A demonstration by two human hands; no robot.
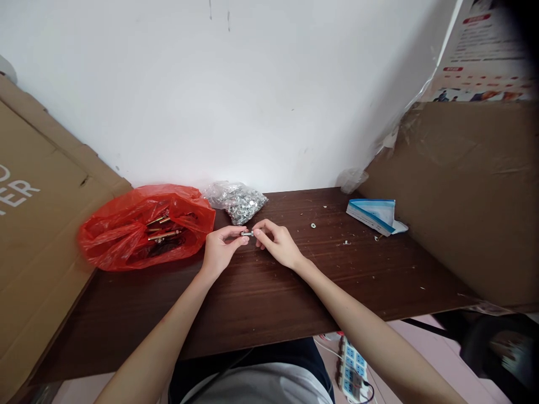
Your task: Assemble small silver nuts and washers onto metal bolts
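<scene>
A small silver bolt (247, 234) lies sideways between my two hands, just above the dark wooden table. My left hand (221, 247) pinches its left end between thumb and fingers. At the right end, the thumb and fingertips of my right hand (278, 242) close around the tip; whether a nut or washer sits there is hidden by the fingers. Behind the hands is a clear plastic bag (242, 203) full of small shiny metal pieces. Left of my left hand, an open red plastic bag (105, 238) holds several long brass-coloured bolts (165, 235).
A small nut-like piece (313, 225) and scattered bits lie on the table (269, 303). A blue-and-white packet (373, 215) is at the right. Cardboard (42, 224) stands at the left, more cardboard (463, 207) at the right. A power strip (352, 367) is below the table edge.
</scene>
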